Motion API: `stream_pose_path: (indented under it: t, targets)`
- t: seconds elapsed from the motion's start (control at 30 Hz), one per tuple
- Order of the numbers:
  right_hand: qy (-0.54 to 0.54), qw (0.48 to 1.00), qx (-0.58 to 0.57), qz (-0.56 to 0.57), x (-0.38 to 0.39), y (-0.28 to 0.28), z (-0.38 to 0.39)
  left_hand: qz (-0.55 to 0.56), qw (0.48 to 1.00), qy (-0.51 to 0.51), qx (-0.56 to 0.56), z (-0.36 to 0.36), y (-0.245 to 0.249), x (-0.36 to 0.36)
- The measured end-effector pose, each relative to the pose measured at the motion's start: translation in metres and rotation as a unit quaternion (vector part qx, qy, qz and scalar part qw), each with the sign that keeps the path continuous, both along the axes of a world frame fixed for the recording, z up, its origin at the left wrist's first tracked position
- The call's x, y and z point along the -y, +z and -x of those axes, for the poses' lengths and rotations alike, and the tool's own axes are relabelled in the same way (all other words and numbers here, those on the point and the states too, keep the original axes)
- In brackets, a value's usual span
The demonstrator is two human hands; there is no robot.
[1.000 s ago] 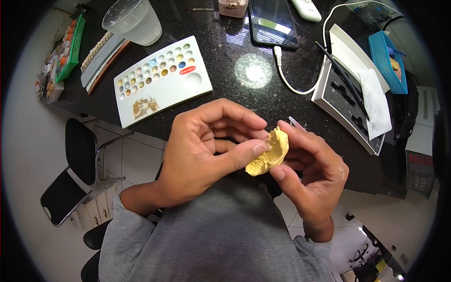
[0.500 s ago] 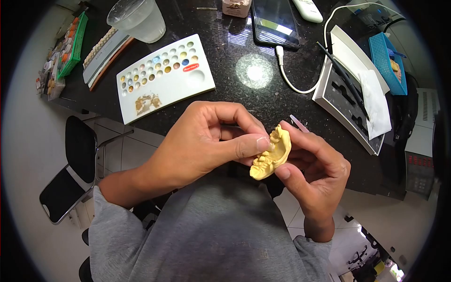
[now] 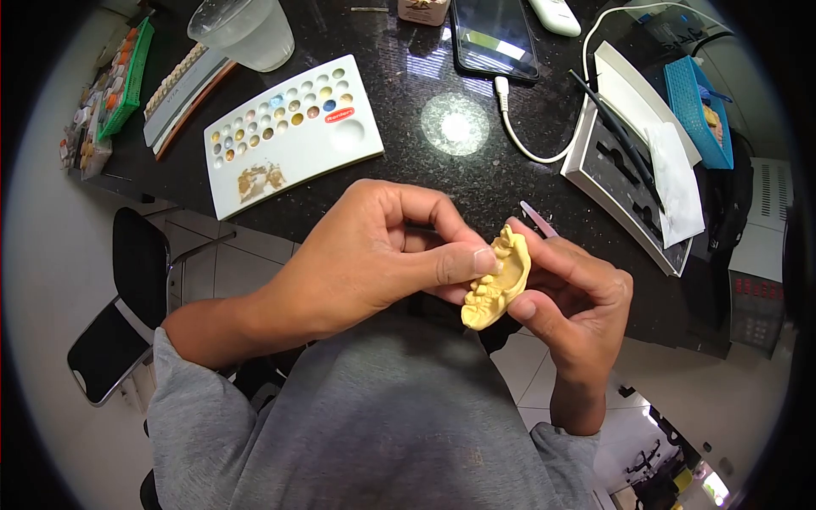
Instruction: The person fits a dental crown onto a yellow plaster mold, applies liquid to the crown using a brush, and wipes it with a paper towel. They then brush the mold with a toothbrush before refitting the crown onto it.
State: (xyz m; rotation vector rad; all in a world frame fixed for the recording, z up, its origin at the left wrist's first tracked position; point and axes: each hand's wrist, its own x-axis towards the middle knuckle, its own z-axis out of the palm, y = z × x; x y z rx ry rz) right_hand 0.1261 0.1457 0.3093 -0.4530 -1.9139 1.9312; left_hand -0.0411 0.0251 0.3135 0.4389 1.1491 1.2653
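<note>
A yellow dental cast, a curved row of teeth on a plaster base, is held over the front of the table with its inner side toward me. My right hand grips its right side, thumb on the near face and fingers behind. From the left, my left hand pinches the toothed edge between thumb and fingers. Beside that thumb tip, a small pale tooth shows against the yellow; its outer side is hidden by the fingers. Behind my right fingers lies a slim pinkish tool, partly covered.
A white porcelain palette with colored wells lies left of center. Behind it stand a plastic cup of water and a shade guide. A phone on a cable is at the back. An open box holds a black pen-like tool and tissue.
The cast has shifted slightly to the right and tilted a little more upright, with both hands keeping their hold. The whole view has moved slightly.
</note>
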Motion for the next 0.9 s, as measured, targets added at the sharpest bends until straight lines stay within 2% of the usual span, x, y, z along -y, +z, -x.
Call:
stream_pose_path:
  t: [0.13,0.23,0.9]
  targets:
    - [0.002,0.996,0.024,0.088,-0.001,0.002,-0.001,0.019,0.998,-0.012,0.058,0.000,0.001,0.000]
    - [0.005,0.992,0.002,0.127,-0.001,0.001,-0.001,0.022,0.996,-0.017,0.084,0.001,0.002,0.000]
    - [0.015,0.985,0.032,0.168,0.000,0.011,0.007,0.032,0.992,-0.027,0.119,0.001,0.006,0.006]
